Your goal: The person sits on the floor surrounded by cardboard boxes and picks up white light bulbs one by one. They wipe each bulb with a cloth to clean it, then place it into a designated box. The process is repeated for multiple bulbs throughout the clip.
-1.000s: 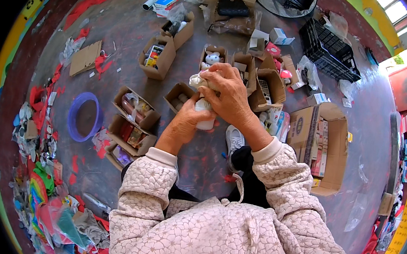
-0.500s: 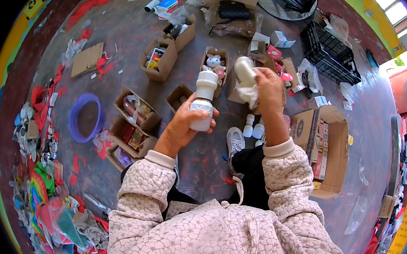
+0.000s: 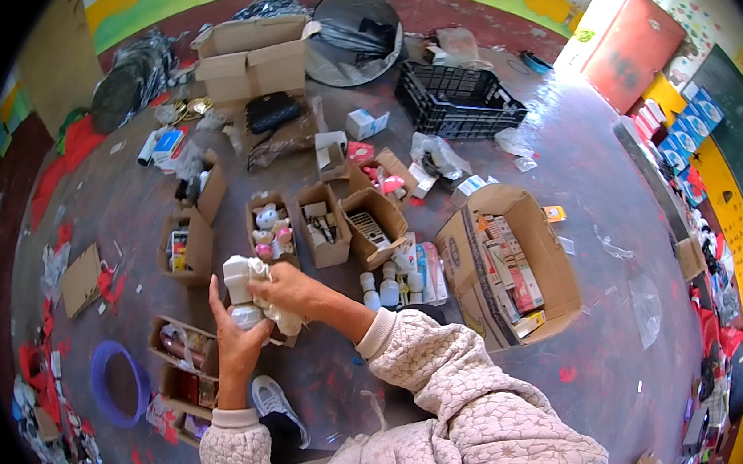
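My left hand (image 3: pixel 238 344) is wrapped round the lower part of a white plastic bottle (image 3: pixel 245 316) with a wide ribbed top, held tilted above the small boxes. A cream cloth (image 3: pixel 289 322) is bunched in my right hand (image 3: pixel 287 290) and pressed against the bottle's upper part and side. Fingers and cloth hide much of the bottle. Just beyond my hands is a small cardboard box (image 3: pixel 258 201) with toy figures (image 3: pixel 267 216) in it. Several similar white bottles (image 3: pixel 390 291) stand on the floor to the right.
Small open cardboard boxes hold cosmetics-like items (image 3: pixel 184 345), dark sticks (image 3: pixel 323 223) and packets (image 3: pixel 177 249). A big carton (image 3: pixel 560 290) of small packages is at right. Farther off are a black crate (image 3: pixel 459 115) and a black bag (image 3: pixel 272 113). A purple basin (image 3: pixel 117 391) sits at left.
The view has swung to the right. My right hand has brought the cloth over onto the bottle, where before it was held apart. The bottle stays in my left hand.
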